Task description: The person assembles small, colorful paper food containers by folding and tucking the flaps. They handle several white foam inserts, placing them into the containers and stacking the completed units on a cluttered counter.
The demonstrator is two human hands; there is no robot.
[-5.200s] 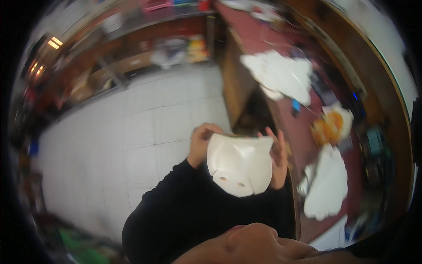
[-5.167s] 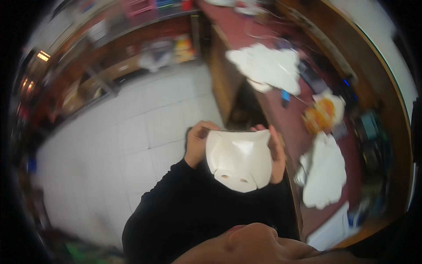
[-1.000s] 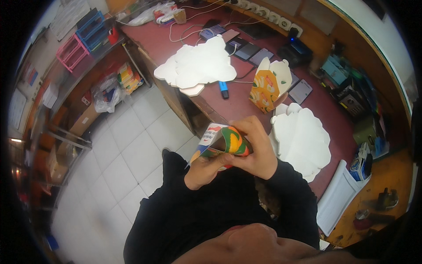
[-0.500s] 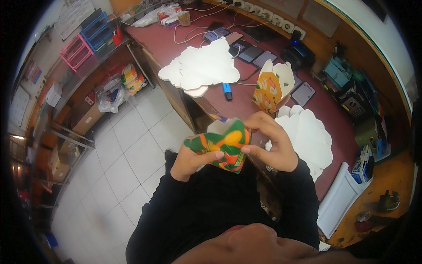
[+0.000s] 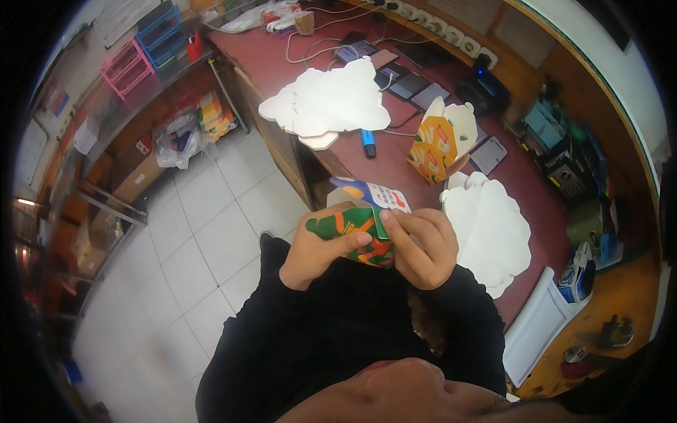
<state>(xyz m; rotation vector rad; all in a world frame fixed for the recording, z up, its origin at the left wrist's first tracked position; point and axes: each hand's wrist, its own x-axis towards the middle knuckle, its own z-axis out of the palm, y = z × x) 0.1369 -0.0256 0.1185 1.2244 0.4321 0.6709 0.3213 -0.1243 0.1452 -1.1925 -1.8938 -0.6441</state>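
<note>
Held low before the person's dark-clothed body, above the counter's near edge: one carton (image 5: 337,224), green with orange and red print, partly folded. The left hand (image 5: 307,252) clasps its left side, thumb flat across the printed face; the fingers behind are largely hidden. The right hand (image 5: 429,252) pinches a narrow green-edged fold at the right corner between thumb and fingertips.

Handling, as judged: light, thin board—springy across panels, apt to crease at flaps, slightly slick where coated. Recommended hold: broad support on a side wall, light pinch at the fold lines.

Beyond, right: a stack of white blanks (image 5: 486,229), matt-looking, scallop-edged, lying flat on the dull red counter (image 5: 247,44). Past it, an orange-patterned carton (image 5: 431,144) stands erect, its pale flaps open—tapered, crisp-cornered. Farther left: a blue marker (image 5: 368,143), smooth and black-ended, just beside a second white stack (image 5: 328,99) with an irregular outline.
</note>
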